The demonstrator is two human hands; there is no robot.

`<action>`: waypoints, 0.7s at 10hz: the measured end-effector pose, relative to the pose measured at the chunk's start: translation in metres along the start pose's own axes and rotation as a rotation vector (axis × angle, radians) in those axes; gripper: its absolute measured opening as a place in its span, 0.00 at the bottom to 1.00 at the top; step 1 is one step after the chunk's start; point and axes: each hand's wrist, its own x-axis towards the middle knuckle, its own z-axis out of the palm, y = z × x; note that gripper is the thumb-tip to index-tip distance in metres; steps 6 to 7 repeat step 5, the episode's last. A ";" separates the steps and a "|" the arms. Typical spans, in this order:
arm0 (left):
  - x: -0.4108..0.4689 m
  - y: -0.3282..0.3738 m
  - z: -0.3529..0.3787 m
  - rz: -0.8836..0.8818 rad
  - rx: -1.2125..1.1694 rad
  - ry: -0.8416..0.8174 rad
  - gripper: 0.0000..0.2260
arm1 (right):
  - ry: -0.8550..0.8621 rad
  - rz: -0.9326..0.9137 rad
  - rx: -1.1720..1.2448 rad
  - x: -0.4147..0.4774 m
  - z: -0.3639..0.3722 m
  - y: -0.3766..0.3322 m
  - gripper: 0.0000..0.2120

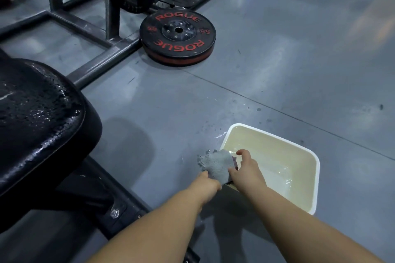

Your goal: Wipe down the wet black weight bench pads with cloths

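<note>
Where the two hands meet, a crumpled grey cloth hides most of the fingers. The left hand grips its near edge from below, and the right hand pinches its other side. They hold it over the corner of a cream plastic tub with water in it. A small dark bit peeks out by the cloth, too blurry to name. On the left, the wet black bench pad is cut off by the edge. A black weight plate with red letters lies flat on the shiny grey floor, touching a grey metal frame.
</note>
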 end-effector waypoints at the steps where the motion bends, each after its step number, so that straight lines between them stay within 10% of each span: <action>1: 0.015 -0.010 -0.001 -0.004 0.045 0.069 0.38 | 0.039 -0.048 -0.089 -0.001 -0.002 0.002 0.14; 7: -0.005 0.022 -0.024 0.098 0.144 0.185 0.31 | 0.120 -0.069 -0.048 -0.016 -0.009 -0.016 0.13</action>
